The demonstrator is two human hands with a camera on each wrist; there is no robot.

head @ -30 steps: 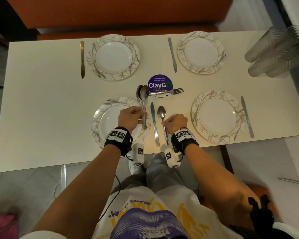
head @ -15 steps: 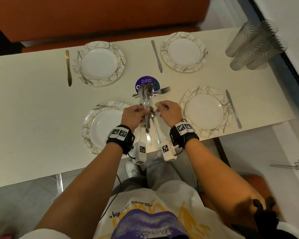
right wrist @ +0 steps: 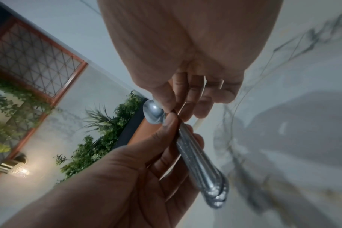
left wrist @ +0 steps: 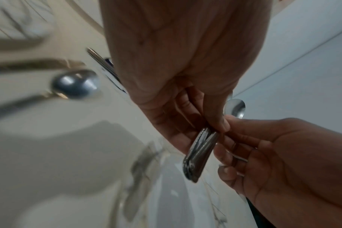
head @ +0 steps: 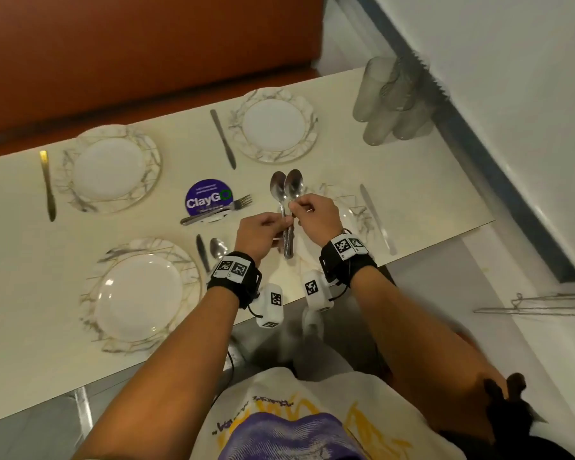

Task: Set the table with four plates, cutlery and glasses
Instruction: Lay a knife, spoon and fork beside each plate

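My left hand (head: 265,233) grips a bundle of steel spoons (head: 287,190) by their handles (left wrist: 200,152), held above the near right plate (head: 354,214). My right hand (head: 314,215) pinches one spoon of the bundle just below its bowl (right wrist: 153,114). A single spoon (head: 217,249) and a knife (head: 202,254) lie right of the near left plate (head: 140,293). Two more plates (head: 108,167) (head: 274,126) sit at the far side, each with a knife (head: 48,185) (head: 223,139) on its left. Another knife (head: 377,219) lies right of the near right plate.
Forks (head: 218,212) lie across a purple ClayGo disc (head: 208,197) at the table's middle. Several clear glasses (head: 390,101) stand clustered at the far right corner beside the wall. An orange bench (head: 146,54) runs behind the table. The table's (head: 20,310) near edge is close to my wrists.
The right hand left the spoon lying by the near left plate and came up to pinch a spoon in the bundle. Both hands moved right, over the near right plate.
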